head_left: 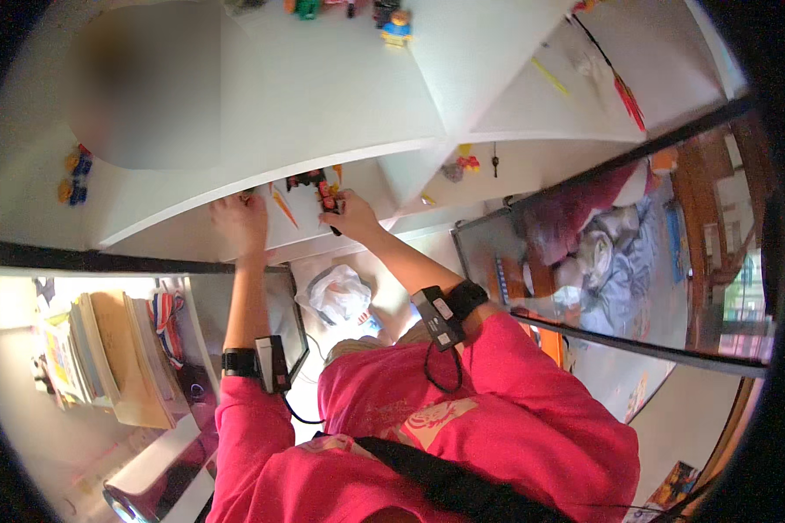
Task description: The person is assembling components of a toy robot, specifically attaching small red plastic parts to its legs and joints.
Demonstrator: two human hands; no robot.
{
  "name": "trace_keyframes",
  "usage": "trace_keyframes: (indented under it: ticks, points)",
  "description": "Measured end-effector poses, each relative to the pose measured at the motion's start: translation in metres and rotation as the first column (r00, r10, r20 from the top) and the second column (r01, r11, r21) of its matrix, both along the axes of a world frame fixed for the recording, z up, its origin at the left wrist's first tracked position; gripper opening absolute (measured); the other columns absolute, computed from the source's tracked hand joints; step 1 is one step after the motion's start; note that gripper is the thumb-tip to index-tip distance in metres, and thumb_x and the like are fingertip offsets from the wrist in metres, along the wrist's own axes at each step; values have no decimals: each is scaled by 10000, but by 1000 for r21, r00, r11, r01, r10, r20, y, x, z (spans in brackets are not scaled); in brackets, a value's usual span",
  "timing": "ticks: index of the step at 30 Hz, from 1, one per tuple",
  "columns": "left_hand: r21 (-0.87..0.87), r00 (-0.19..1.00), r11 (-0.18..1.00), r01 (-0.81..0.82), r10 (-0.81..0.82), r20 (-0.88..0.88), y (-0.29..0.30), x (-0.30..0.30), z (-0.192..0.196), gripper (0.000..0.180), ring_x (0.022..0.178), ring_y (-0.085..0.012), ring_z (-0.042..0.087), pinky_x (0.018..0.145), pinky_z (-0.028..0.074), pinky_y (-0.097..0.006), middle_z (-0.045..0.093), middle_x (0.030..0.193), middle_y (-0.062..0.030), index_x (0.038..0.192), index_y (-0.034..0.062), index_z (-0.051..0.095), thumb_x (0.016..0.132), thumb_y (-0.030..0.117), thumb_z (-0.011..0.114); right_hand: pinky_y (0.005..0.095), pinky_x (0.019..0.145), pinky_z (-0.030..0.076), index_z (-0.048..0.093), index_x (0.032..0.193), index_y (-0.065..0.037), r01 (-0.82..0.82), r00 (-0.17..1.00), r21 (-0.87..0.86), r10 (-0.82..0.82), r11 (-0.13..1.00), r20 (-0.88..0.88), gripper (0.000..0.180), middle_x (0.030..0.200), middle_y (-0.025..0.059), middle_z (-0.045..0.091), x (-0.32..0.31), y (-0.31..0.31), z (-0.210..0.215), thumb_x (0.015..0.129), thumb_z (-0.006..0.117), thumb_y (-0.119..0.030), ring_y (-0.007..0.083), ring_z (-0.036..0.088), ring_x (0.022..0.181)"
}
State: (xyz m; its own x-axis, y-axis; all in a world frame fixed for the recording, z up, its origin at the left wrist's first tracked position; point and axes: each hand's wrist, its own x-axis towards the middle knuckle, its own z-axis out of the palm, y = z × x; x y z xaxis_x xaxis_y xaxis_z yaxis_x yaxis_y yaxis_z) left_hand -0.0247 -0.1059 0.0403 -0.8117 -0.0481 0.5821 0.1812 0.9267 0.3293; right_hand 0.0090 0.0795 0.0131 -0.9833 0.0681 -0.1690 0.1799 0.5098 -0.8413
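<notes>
My right hand point(354, 216) reaches up to a white shelf point(305, 222) and grips a small red and black toy point(326, 197) with its fingers. Just left of it a dark toy piece point(305, 179) sits on the same shelf, beside an orange pointed piece point(282, 206). My left hand point(240, 220) rests on the front edge of that shelf, fingers curled over the lip; whether it holds anything I cannot tell. Both forearms carry black wrist straps with small devices.
White shelving rises above with small colourful toys point(396, 26) and yellow and blue figures point(77, 174) at the left. Books point(122, 349) stand at the lower left. A white plastic bag point(338, 292) lies below. A mirror point(619, 253) at the right reflects a bed.
</notes>
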Motion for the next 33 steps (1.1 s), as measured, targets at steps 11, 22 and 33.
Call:
trace_keyframes:
  ticks: [11,22,33]
  points:
    - [-189,788,964,-188,263,557,-41,-15,-36,384,828,-350,534,719,429,-427,560,848,-180,862,-8,541,651,311,572,309,610,401,510,942,-66,-124,974,-201,81,972,-211,274,775,107,506,53,0,38,701,560,-188,209,497,681]
    - [806,766,479,-347,-351,538,5,101,4,249,657,-184,565,568,432,-262,576,693,-110,811,-42,516,777,205,519,232,489,368,535,888,-12,-305,944,-604,318,736,-88,188,664,-4,506,102,48,29,835,439,-165,68,430,551]
    - [898,616,-44,-438,-742,264,205,163,36,251,724,-165,543,615,454,-271,554,917,-132,1000,-12,444,791,122,481,186,459,332,527,934,-71,-187,981,-510,136,840,-135,163,638,-46,446,113,178,33,804,492,-164,33,378,519]
